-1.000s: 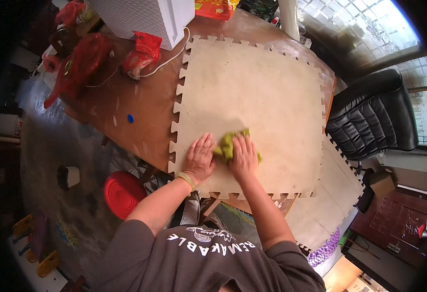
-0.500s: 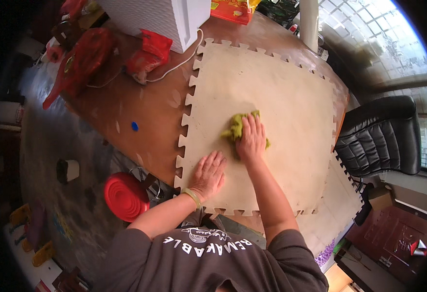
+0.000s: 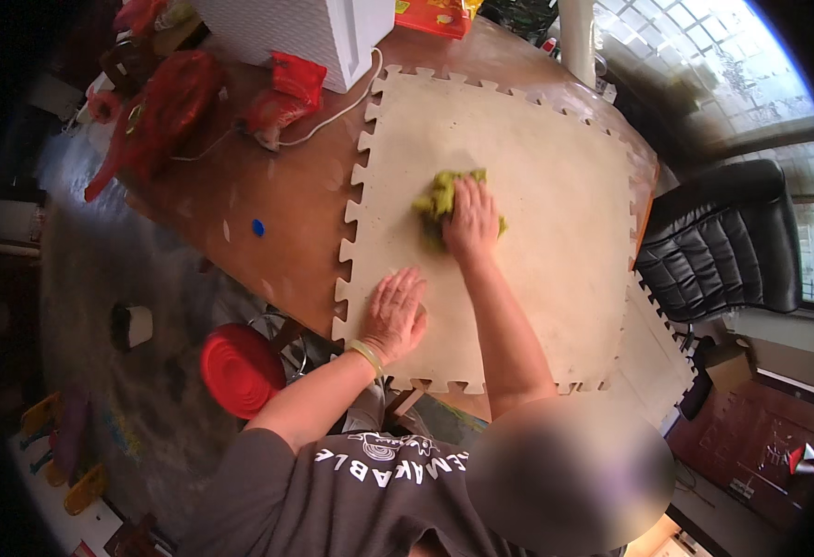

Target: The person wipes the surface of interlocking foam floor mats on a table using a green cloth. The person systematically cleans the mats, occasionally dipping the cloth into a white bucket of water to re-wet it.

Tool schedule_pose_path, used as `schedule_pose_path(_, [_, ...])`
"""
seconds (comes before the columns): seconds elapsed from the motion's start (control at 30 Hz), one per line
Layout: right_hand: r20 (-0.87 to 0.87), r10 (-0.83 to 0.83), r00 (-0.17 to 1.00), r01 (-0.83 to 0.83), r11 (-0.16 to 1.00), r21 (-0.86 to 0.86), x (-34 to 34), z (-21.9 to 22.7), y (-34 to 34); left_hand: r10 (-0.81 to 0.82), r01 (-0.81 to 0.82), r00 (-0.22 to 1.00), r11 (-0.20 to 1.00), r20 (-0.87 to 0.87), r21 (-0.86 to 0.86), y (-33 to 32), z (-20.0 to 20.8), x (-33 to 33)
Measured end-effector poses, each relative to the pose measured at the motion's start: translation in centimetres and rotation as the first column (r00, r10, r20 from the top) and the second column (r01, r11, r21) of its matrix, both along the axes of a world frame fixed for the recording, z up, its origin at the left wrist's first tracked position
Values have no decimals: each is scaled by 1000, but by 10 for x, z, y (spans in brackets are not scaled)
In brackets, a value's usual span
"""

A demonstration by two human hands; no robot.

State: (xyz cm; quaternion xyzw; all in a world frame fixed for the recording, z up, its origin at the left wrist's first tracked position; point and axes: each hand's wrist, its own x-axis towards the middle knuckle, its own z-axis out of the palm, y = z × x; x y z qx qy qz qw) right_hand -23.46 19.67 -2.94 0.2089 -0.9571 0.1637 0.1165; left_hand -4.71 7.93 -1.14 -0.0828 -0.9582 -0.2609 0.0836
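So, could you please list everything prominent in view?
Table: 1, brown, centre
Mats: 2, cream, one on table, one lower right
Cloth: 1, green, on table mat
Disc: 1, blue, table's left
Boxy object: 1, white, table's far side
Bags: several, red, upper left
Stool: 1, red, left of table
Chair: 1, black, right
Window: 1, pale, upper right
Bracelet: 1, yellowish, left wrist
Left hand: 1, bare, on mat
Right hand: 1, bare, on cloth

The right fingers (image 3: 473, 197) and green cloth (image 3: 439, 197) have moved farther up the mat (image 3: 555, 260).
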Motion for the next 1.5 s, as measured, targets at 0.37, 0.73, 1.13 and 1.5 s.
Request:
schedule_pose_path(0.37, [266,94,959,-97,995,0,191,31,80,71,-58,995,982,-71,181,-5,-8,2])
schedule_pose_path(0.73, [-3,108,994,-108,994,-3,4,1,-27,10,1,998,987,-67,162,-5,1,2])
schedule_pose_path(1.13, [88,145,986,-145,989,-6,-3,10,-31,82,-59,994,958,-69,279,-3,3,-1])
schedule_pose_path(1.5, [214,103,971,-94,994,-51,166,22,92,351,-433,898,588,267,683,-64,3,7])
